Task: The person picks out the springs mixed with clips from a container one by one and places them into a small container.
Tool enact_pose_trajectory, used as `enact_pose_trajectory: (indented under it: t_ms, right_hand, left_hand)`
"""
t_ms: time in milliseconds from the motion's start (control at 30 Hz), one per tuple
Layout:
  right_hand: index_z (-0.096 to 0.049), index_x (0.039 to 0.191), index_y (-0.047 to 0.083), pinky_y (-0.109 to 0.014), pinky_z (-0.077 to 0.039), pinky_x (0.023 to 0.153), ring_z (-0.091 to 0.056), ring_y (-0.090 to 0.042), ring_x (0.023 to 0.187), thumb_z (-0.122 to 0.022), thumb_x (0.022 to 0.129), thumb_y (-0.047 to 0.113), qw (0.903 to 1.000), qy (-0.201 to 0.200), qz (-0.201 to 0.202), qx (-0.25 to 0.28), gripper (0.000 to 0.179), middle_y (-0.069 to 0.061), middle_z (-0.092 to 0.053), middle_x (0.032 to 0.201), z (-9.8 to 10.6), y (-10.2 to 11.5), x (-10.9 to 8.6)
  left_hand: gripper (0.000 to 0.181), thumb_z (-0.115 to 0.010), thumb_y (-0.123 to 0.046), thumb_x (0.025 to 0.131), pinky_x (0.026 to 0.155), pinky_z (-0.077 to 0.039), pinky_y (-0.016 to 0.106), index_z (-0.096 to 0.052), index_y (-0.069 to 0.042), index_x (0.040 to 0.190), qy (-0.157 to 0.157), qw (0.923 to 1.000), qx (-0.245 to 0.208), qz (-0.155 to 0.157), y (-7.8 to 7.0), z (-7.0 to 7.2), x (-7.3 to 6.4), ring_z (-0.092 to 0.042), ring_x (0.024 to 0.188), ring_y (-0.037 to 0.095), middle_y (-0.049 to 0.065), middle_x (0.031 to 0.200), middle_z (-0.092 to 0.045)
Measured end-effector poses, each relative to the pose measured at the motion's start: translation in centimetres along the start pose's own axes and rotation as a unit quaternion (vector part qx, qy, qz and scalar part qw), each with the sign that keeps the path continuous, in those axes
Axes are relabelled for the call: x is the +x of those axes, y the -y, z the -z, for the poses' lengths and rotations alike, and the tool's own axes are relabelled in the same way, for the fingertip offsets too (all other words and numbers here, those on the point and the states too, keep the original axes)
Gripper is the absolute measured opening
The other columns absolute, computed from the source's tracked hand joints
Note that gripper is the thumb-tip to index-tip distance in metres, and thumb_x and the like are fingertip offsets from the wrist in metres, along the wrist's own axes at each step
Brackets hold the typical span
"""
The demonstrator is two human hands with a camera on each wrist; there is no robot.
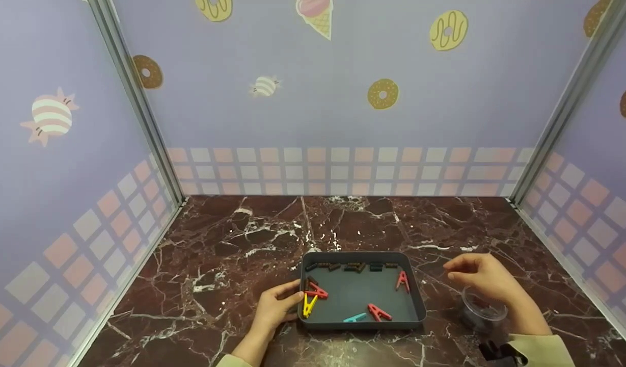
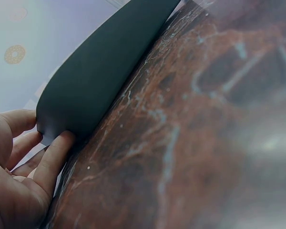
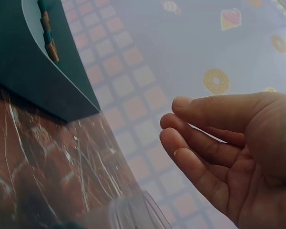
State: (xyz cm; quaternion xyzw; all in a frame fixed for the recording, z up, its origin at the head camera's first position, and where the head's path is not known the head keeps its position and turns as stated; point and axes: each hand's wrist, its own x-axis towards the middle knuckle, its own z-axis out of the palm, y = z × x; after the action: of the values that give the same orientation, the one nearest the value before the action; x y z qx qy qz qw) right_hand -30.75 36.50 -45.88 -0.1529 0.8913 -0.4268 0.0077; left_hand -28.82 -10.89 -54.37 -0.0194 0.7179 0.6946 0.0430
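A dark grey tray [image 1: 363, 326] sits on the table. My left hand [image 1: 276, 308] holds its near left corner; in the left wrist view the fingers press against the tray wall [image 2: 100, 67]. Along the far side lie several small black-and-copper cylinders [image 1: 353, 267] that look like batteries. Red clothespins [image 1: 379, 312], a yellow clothespin [image 1: 309, 305] and a blue clothespin [image 1: 354, 318] lie in the tray too. Right of it, my right hand [image 1: 488, 278] hovers with loosely bent fingers and nothing between them. Below that hand stands a clear round plastic tub [image 1: 483, 318], partly hidden by it.
The table [image 1: 231, 285] is dark red marble with white veins. Patterned panels [image 1: 313, 117] close it off at the back and on both sides, joined by metal posts [image 1: 155, 122] at the corners. A black strap [image 1: 501, 351] shows at the right wrist.
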Motion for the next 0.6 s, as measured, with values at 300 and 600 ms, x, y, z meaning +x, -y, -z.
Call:
enact_pose_trajectory:
  t_ms: [300,600]
  right_hand:
    - [-0.075,0.115,0.0,-0.022,-0.059,0.072,-0.07,-0.008,0.087,-0.074,0.095,0.016,1.0,-0.001,0.002,0.003,0.026,-0.016,-0.075,0.108,-2.0,0.8,1.6]
    - [-0.077,0.111,0.001,-0.021,-0.059,0.076,-0.074,-0.019,0.092,-0.075,0.093,0.013,0.9989,-0.016,0.028,-0.035,0.021,-0.015,-0.077,0.105,-4.4,1.8,3.4]
  left_hand:
    - [0.047,-0.072,-0.013,0.096,0.065,-0.065,0.032,-0.062,0.004,0.138,0.001,1.0,0.0,-0.001,0.1,-0.1,0.1,-0.076,0.093,0.024,0.028,0.128,-0.069]
    - [0.047,-0.072,-0.013,0.096,0.065,-0.065,0.032,-0.062,0.003,0.139,0.002,1.0,0.005,0.003,0.2,0.0,0.2,-0.077,0.093,0.025,0.029,0.13,-0.068]
